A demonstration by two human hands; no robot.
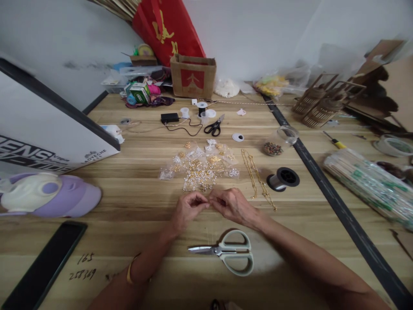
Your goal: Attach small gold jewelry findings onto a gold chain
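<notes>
Just ahead of the left hand (pixel 189 210) and slightly farther from the right hand (pixel 232 206), loose beads (pixel 200 175) lie piled on the tabletop (pixel 138 202), both hands pinched closed, contents too small to tell, pale-handled scissors (pixel 217 250) crosswise on their near side.

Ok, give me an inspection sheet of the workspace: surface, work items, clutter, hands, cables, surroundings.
Surface: wood-grain table; dark strip at right, handwritten numbers lower left.
Work items: pile of small ornaments; gold chain and wire spool to its right; pale-handled scissors nearer.
Clutter: dark phone, purple-and-cream object, black-handled scissors, clear jar of beads.
Hands: left hand and right hand pinched, nearly meeting; anything held too small to tell.
Cables: thin black cable by a black box.
Surroundings: pale wall, red bag and brown bag behind; white box left.
</notes>
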